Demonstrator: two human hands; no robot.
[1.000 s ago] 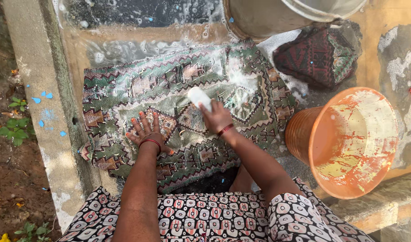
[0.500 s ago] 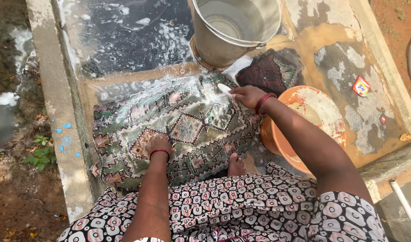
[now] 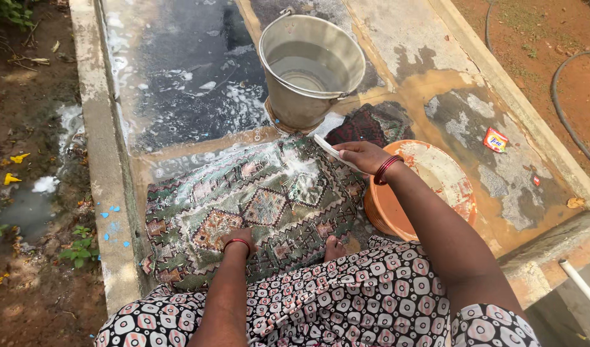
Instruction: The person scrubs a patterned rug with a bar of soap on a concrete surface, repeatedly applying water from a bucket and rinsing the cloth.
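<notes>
A wet patterned cloth point(image 3: 269, 205) in green, brown and cream lies spread on a soapy concrete slab point(image 3: 179, 83). My left hand point(image 3: 238, 236) presses flat on its near edge; a red bangle circles the wrist. My right hand point(image 3: 362, 155) holds a white bar of soap point(image 3: 326, 146) above the cloth's far right corner, close to the metal bucket point(image 3: 311, 71). Foam covers the cloth near the soap.
The metal bucket holds water. An orange plastic tub point(image 3: 423, 193) lies tilted at the right. A dark bundled cloth point(image 3: 372, 125) sits between bucket and tub. A small red sachet point(image 3: 495, 139) lies on the slab. My bare foot point(image 3: 335, 247) rests by the cloth. Soil and a hose point(image 3: 565, 115) border the slab.
My right hand has carried the soap from the cloth's middle to its far right corner. The view has pulled back, showing the whole bucket. My left hand stays pressed on the cloth.
</notes>
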